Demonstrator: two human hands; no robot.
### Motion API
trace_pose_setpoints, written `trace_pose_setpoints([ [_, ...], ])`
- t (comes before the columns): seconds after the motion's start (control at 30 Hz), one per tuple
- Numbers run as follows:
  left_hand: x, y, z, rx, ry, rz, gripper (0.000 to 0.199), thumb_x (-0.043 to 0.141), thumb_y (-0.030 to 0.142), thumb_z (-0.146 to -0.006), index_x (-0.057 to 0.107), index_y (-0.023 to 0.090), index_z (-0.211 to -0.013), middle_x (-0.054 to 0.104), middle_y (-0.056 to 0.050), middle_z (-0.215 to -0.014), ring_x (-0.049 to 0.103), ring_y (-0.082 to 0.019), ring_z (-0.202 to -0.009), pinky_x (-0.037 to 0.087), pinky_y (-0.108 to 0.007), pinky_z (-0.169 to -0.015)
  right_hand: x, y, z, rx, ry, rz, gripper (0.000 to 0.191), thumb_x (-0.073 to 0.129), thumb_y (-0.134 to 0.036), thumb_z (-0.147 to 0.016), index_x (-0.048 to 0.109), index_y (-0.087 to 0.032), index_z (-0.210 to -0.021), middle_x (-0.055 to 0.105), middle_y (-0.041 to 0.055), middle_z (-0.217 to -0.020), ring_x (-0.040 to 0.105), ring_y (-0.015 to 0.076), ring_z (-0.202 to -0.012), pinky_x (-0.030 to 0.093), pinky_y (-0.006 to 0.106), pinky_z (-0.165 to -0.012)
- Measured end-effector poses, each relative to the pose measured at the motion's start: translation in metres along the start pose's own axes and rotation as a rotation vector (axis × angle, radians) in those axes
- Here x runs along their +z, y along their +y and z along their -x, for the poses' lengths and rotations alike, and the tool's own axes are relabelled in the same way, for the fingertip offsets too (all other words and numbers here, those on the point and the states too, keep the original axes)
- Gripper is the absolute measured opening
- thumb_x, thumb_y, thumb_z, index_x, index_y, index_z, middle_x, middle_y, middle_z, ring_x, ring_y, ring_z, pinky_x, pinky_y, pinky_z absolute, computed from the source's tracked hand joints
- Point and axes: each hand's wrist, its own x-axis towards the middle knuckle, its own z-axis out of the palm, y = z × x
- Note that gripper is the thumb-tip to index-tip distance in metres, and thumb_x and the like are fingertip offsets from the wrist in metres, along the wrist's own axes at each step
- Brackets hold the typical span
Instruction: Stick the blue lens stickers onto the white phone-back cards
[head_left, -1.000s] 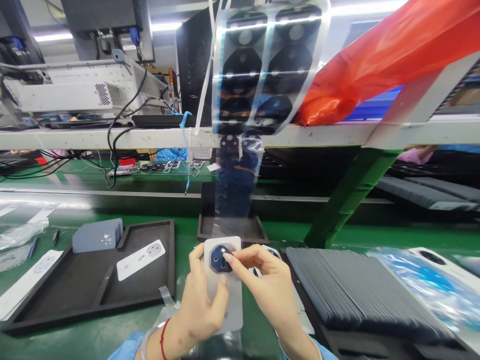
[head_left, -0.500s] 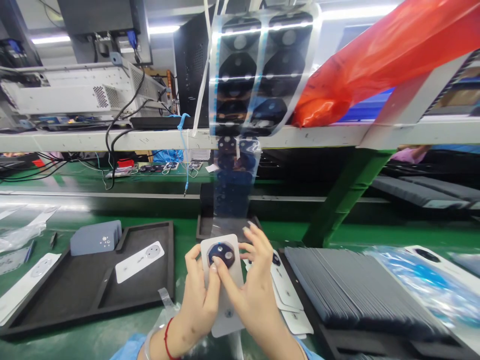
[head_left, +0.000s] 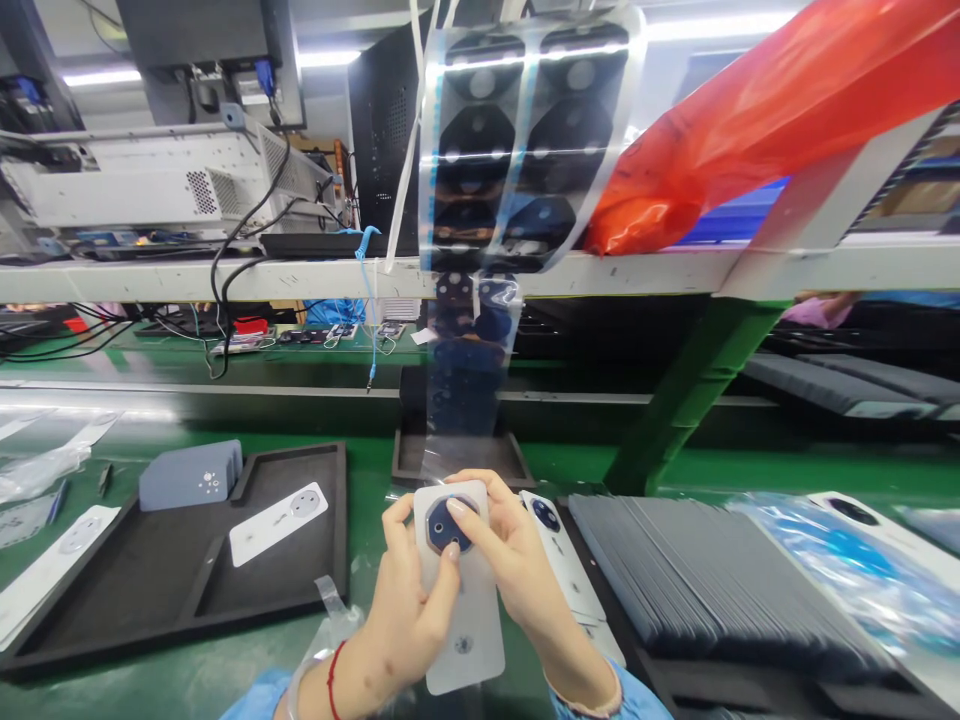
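Observation:
Between my two hands is a white phone back cover [head_left: 466, 640] with a dark round camera sticker [head_left: 442, 520] near its top. My left hand [head_left: 412, 590] grips the cover's left edge, its thumb on the lower part of the sticker. My right hand [head_left: 514, 555] holds the right edge, with the thumb pressed on the sticker's upper right and the fingers behind. Right of my right hand lie several white covers with dark camera stickers [head_left: 566, 560], partly hidden by that hand. A strip of dark stickers [head_left: 469, 370] hangs just beyond my hands.
At left, a black tray [head_left: 142, 590] holds a white cover [head_left: 279, 523] and grey-blue covers [head_left: 191, 475]. A long row of grey covers [head_left: 712, 570] stands at right, beside bagged pieces [head_left: 847, 560]. A sticker roll [head_left: 525, 140] and red plastic bag [head_left: 750, 130] hang near the shelf.
My right fingers, raised and spread before, have closed around the cover's right edge. The right thumb has moved up the sticker. The cover has shifted slightly right and down.

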Motion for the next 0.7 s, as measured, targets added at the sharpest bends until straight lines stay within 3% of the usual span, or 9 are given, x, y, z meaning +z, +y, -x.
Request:
trace_pose_setpoints([
  [0.1,0.002,0.003,0.001,0.023,0.021,-0.012,0.041,0.045,0.04,-0.102,0.034,0.018,-0.136,0.07,-0.013,-0.109,0.073,-0.026,-0.09,0.054,-0.039,-0.077,0.002,0.001,0.001,0.009,0.029,-0.011,0.033,0.078,-0.049,-0.085,0.062,-0.024,-0.099,0.07,0.0005,-0.085,0.065,0.0172,-0.071,0.052,0.027,-0.066],
  [0.23,-0.004,0.002,-0.001,0.022,-0.063,-0.041,0.043,0.048,0.038,-0.102,0.033,0.018,-0.137,0.068,-0.014,-0.115,0.072,-0.026,-0.097,0.055,-0.039,-0.082,0.0,0.0,0.002,0.037,0.026,-0.058,0.034,0.079,-0.049,-0.082,0.065,-0.024,-0.1,0.073,0.0018,-0.086,0.068,0.0188,-0.071,0.054,0.029,-0.066],
  [0.4,-0.016,0.005,-0.002,0.029,-0.058,-0.02,0.04,0.045,0.042,-0.104,0.036,0.021,-0.136,0.057,-0.015,-0.135,0.067,-0.025,-0.109,0.053,-0.039,-0.09,-0.007,-0.007,0.001,0.099,-0.067,-0.103,0.036,0.076,-0.05,-0.083,0.068,-0.024,-0.107,0.076,0.0036,-0.088,0.071,0.0218,-0.077,0.056,0.032,-0.073],
  [0.57,-0.023,0.012,-0.006,-0.053,-0.064,0.074,0.042,0.038,0.049,-0.106,0.028,0.023,-0.138,0.065,-0.012,-0.122,0.069,-0.022,-0.088,0.054,-0.038,-0.082,-0.011,-0.011,0.001,0.101,-0.293,-0.108,0.044,0.076,-0.044,-0.086,0.06,-0.028,-0.124,0.075,0.0028,-0.098,0.071,0.02,-0.082,0.056,0.032,-0.077],
  [0.7,-0.021,0.011,-0.009,-0.067,-0.046,0.103,0.046,0.037,0.053,-0.105,0.027,0.022,-0.138,0.066,-0.012,-0.116,0.07,-0.022,-0.08,0.055,-0.038,-0.076,-0.005,-0.005,0.004,0.043,-0.204,-0.018,0.051,0.082,-0.036,-0.08,0.054,-0.029,-0.122,0.072,0.0016,-0.099,0.069,0.0199,-0.086,0.055,0.03,-0.076],
])
